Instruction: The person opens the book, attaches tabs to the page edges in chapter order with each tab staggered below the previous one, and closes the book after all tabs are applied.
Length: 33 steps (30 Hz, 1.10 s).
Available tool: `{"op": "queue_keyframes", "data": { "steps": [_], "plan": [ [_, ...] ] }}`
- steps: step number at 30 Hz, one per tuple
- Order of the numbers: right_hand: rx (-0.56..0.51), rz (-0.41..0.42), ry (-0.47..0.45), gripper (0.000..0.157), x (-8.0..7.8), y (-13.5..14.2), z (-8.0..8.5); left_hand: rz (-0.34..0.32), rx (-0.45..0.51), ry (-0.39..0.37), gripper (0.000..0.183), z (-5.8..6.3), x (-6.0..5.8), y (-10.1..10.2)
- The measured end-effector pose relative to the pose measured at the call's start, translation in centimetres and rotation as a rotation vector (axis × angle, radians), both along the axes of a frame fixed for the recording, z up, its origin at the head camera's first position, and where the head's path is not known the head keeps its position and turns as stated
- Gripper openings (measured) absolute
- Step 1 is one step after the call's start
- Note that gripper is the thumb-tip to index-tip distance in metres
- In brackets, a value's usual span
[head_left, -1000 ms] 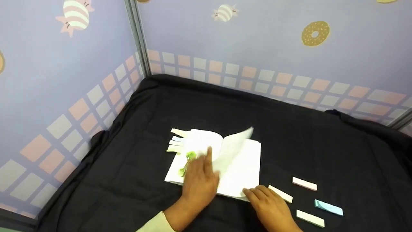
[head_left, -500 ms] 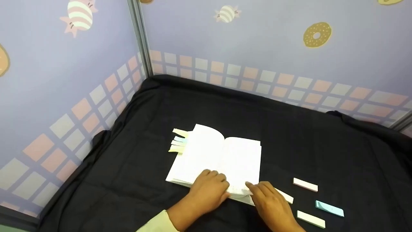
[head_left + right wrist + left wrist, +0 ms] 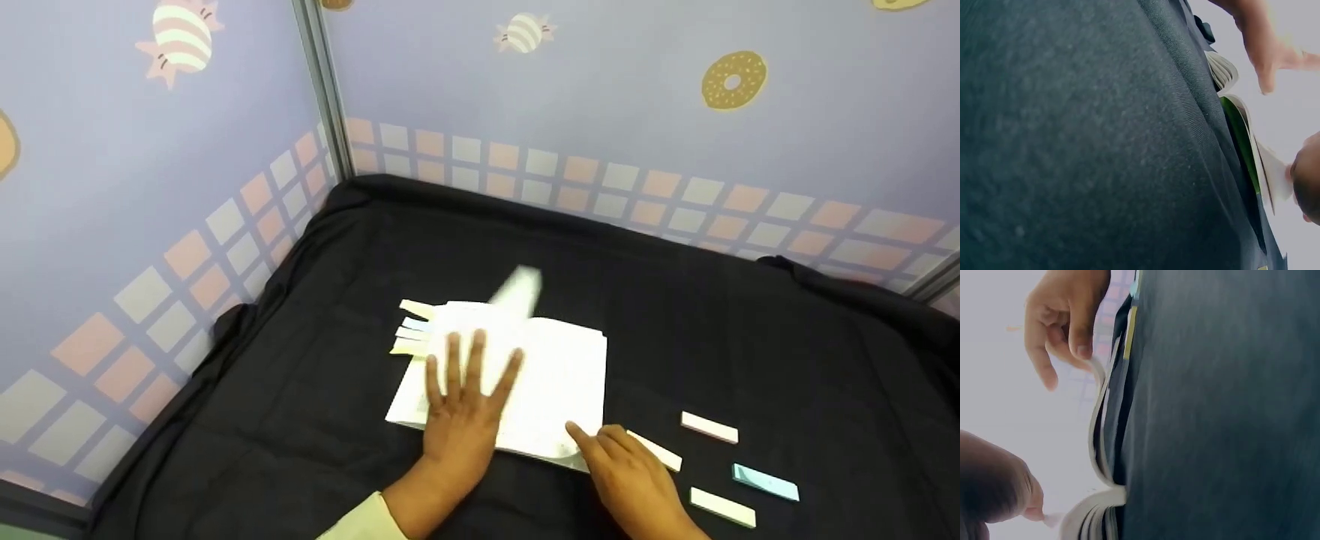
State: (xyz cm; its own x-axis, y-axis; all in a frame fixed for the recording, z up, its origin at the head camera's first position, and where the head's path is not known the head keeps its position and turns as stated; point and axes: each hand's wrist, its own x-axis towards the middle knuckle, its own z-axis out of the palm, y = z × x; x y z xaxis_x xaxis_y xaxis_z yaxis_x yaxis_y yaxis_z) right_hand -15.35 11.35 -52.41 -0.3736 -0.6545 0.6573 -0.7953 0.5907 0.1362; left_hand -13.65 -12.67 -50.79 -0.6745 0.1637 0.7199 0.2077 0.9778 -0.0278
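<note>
An open book [image 3: 562, 375] with white pages lies on the black cloth, several pale paper tabs [image 3: 411, 346] sticking out of its left edge. Over the left page my left hand [image 3: 461, 427] spreads its fingers. Beyond its fingertips a blurred, lifted leaf [image 3: 519, 291] stands up near the spine. My right hand [image 3: 634, 469] is at the lower right corner, where thumb and finger pinch the page edges; the right wrist view shows this hand [image 3: 1307, 183] against the curved leaves. In the left wrist view, the left thumb [image 3: 1081, 340] meets the left page's edge.
Right of the book lie several small pads of sticky tabs: a pinkish one [image 3: 709, 427], a blue one [image 3: 765, 481], a pale one [image 3: 722, 508] and another [image 3: 660, 451] partly behind the right hand. Patterned walls [image 3: 562, 97] enclose the back and left.
Leaves have turned leftward, covering the green sprig seen on the left page. My left hand dropped to the book's lower edge, then moved back up and spread out; my right hand stayed at the corner.
</note>
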Motion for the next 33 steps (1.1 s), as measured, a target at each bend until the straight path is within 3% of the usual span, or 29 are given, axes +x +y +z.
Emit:
{"op": "queue_keyframes", "data": {
  "steps": [3,5,8,12,17,21,22,25,29,31,33],
  "plan": [
    [-0.018,-0.013,-0.013,0.041,0.0,-0.1,0.1,-0.165,-0.105,-0.177,0.032,0.3,0.3,0.4],
    [-0.030,-0.016,-0.016,0.039,0.0,-0.2,0.1,-0.269,-0.157,-0.310,0.026,0.2,0.4,0.7],
    [-0.045,-0.017,-0.005,0.038,0.0,-0.3,0.2,-0.314,-0.189,-0.407,0.031,-0.2,0.6,0.9],
    [-0.084,-0.020,-0.015,0.038,-0.1,-0.3,0.2,-0.283,-0.169,-0.321,0.017,-0.5,0.4,0.8],
    [-0.030,-0.034,-0.038,0.041,-0.1,-0.1,-0.2,-0.195,-0.039,-0.129,0.066,-0.7,-0.1,0.4],
    [0.047,-0.027,-0.044,0.042,-0.1,0.1,-0.5,-0.077,0.097,0.060,0.075,-0.6,-0.3,0.1],
    [0.052,-0.016,-0.037,0.043,-0.2,0.1,-0.5,-0.054,0.105,0.071,0.075,-0.5,-0.3,0.1],
    [0.028,0.010,-0.023,0.042,-0.3,0.0,-0.4,-0.047,0.000,-0.039,0.065,0.3,0.0,0.0],
    [-0.012,0.016,-0.010,0.041,-0.3,-0.2,-0.3,-0.200,-0.175,-0.288,0.023,0.4,0.3,0.2],
    [-0.027,0.004,-0.018,0.039,-0.3,-0.3,-0.2,-0.260,-0.209,-0.361,0.021,0.0,0.4,0.3],
    [-0.045,-0.008,-0.019,0.038,-0.3,-0.3,-0.2,-0.277,-0.212,-0.407,0.026,-0.2,0.4,0.4]
  ]
}}
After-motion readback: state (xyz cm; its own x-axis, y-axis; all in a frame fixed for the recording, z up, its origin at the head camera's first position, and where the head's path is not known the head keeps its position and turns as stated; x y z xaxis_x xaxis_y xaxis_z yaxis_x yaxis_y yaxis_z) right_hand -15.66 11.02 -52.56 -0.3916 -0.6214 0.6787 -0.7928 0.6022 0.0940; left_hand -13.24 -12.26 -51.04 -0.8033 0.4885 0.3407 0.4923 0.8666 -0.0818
